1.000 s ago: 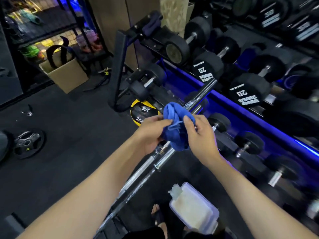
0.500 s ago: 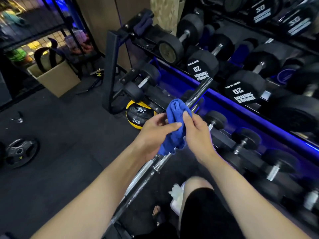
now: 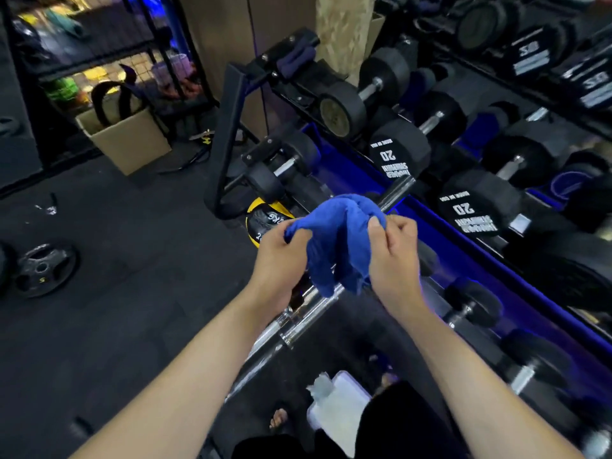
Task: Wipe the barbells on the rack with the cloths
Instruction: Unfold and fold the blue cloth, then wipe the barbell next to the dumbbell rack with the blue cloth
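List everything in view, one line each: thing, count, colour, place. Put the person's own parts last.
cloth: one, blue, held up over the barbell
barbell: one, chrome, slanting from the rack down toward the floor
dumbbells: many, black, on the blue-lit rack at right; two marked 20
weight plate: one, black, on the floor at left
medicine ball: one, yellow and black, on the floor by the rack foot
cardboard box: one, brown, by the wire shelf at back left
plastic tub: one, white, on the floor at the bottom
left hand: grips the cloth's left edge
right hand: pinches the cloth's right edge
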